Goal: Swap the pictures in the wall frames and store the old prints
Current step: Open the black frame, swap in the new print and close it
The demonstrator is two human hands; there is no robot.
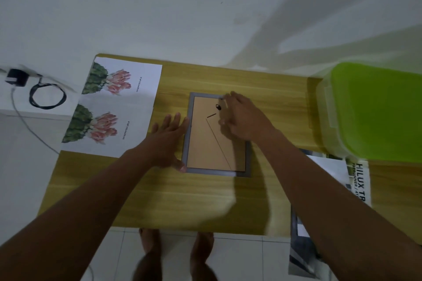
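A grey picture frame (187, 139) lies face down in the middle of the wooden table (182, 201), its brown backing board (205, 148) up. My left hand (169, 137) rests flat against the frame's left edge, fingers spread, thumb at the near left corner. Over the frame's far right corner my right hand (242, 116) has its fingertips at the frame's edge; what they touch is blurred. A white sheet (118, 107) with two cactus-flower prints lies at the table's left.
A green-lidded plastic box (374, 109) stands at the right end of the table. A printed sheet with "HILUX" lettering (358, 180) and another frame (296, 223) lie under my right forearm. A black cable coil and adapter (45, 96) sit on a white surface to the left.
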